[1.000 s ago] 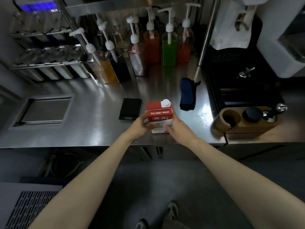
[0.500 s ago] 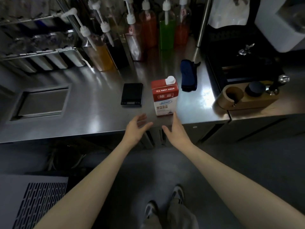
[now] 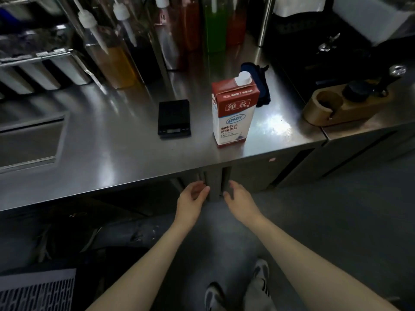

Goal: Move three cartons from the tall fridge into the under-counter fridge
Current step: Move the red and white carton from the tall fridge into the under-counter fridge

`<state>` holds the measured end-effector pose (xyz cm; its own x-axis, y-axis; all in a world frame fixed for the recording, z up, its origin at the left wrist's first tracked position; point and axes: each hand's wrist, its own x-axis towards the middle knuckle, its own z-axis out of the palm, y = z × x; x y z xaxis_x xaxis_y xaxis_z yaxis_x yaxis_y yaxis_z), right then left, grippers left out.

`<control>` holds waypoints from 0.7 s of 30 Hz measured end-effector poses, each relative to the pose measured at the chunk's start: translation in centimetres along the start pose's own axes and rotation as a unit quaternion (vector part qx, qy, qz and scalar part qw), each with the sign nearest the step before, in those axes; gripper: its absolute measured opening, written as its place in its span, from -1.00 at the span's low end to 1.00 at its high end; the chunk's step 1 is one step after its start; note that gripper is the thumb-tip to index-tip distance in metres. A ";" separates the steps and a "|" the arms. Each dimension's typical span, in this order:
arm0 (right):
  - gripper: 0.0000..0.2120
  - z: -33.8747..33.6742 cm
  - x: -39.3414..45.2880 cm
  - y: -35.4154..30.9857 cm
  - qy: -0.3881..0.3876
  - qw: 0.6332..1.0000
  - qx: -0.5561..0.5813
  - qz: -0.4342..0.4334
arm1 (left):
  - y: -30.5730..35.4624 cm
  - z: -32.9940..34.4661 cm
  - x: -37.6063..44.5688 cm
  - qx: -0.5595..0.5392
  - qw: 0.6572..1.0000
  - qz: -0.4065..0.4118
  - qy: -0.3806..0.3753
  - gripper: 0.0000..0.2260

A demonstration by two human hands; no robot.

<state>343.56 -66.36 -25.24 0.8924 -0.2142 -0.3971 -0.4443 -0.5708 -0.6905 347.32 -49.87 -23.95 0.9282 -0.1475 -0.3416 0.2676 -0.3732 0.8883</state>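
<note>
Stainless steel covers the whole counter (image 3: 112,153), which runs across the upper half of the view and shines under the light. On it, near the front edge, one carton (image 3: 232,113) stands upright, red on top and white below, with a white cap at its upper corner. Nothing touches it. Just to its left lies a small black scale (image 3: 174,118), flat on the steel and apart from the carton. Behind the carton a dark blue cloth (image 3: 262,86) lies folded, partly hidden by it. Further back a row of pump bottles (image 3: 121,59) stands along the wall, with amber, red and green liquid. At the right a wooden holder (image 3: 336,106) sits on the neighbouring counter.

Below the counter edge are the closed fronts of the under-counter fridge (image 3: 253,173), with dark vertical handle slots between two doors. Both hands are in front of these slots, lower than the counter top. The left hand (image 3: 193,196) has its fingers loosely spread and holds nothing. The right hand (image 3: 241,198) is also relaxed and without any object, palm turned toward the left one. Whether the fingertips touch the doors I cannot tell.
</note>
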 end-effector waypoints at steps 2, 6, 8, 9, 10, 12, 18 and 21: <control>-0.52 1.3 0.9 0.2 0.016 1.000 0.006 0.001 | -1.4 0.4 1.0 -0.006 1.000 -0.004 -0.004 -0.66; -0.58 2.9 3.3 0.3 0.027 0.999 0.020 0.012 | -3.4 1.1 3.2 -0.007 1.000 -0.008 -0.005 -0.66; -0.59 3.5 4.6 0.4 0.027 0.999 0.021 0.014 | -4.2 1.6 4.2 0.002 1.000 0.006 -0.008 -0.69; -0.61 3.7 5.1 0.5 0.025 0.999 0.022 0.017 | -4.7 1.8 4.7 0.010 1.000 0.015 -0.013 -0.69; -0.63 4.0 5.6 0.6 0.025 0.999 0.021 0.019 | -5.1 2.0 5.2 0.016 1.000 0.022 -0.016 -0.69; -0.66 4.7 6.5 1.1 0.022 0.999 0.017 0.027 | -5.8 2.5 6.1 0.025 0.999 0.024 -0.026 -0.74; -0.66 5.2 9.0 1.6 0.005 0.999 -0.002 0.044 | -5.8 4.0 7.9 0.046 0.996 0.012 -0.069 -0.49; -0.62 5.7 9.8 1.9 0.012 0.999 0.003 0.051 | -6.3 4.9 8.2 0.030 0.998 0.004 -0.059 -0.48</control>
<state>350.99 -65.03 -33.87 0.8443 -0.2890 -0.4513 -0.5330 -0.5407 -0.6508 352.03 -53.19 -33.83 0.8922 -0.2572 -0.3712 0.2403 -0.4254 0.8725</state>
